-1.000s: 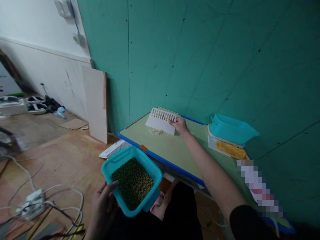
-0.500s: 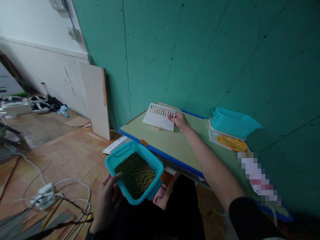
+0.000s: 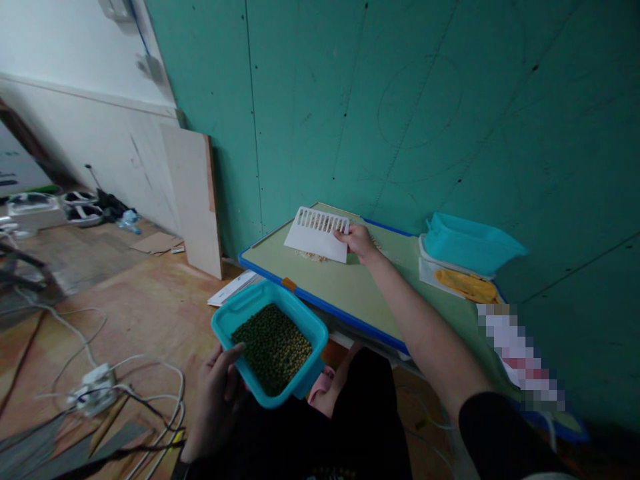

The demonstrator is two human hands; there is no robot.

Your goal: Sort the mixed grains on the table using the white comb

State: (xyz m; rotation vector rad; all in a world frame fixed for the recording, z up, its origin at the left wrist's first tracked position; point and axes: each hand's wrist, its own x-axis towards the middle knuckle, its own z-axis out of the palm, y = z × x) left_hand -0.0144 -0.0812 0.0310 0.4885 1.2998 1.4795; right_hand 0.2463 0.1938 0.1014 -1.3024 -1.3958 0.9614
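My left hand [image 3: 217, 393] grips the near corner of a teal plastic tub [image 3: 270, 342] filled with small green beans, held just below the table's front edge. My right hand [image 3: 356, 241] reaches across the green table [image 3: 345, 290] and pinches the right end of a white slotted scraper [image 3: 317, 235], which stands on its lower edge on the tabletop. A small pile of pale grains [image 3: 311, 255] lies under the scraper's lower edge.
A teal tub [image 3: 470, 244] sits stacked on a white tray with yellow contents [image 3: 465, 285] at the table's right. Behind is a green wall. A wooden board [image 3: 193, 200] leans at left. A power strip and cables [image 3: 97, 393] lie on the wooden floor.
The scraper and my right hand have shifted slightly left over the pale grains. The tub of green beans has risen a little toward the table edge.
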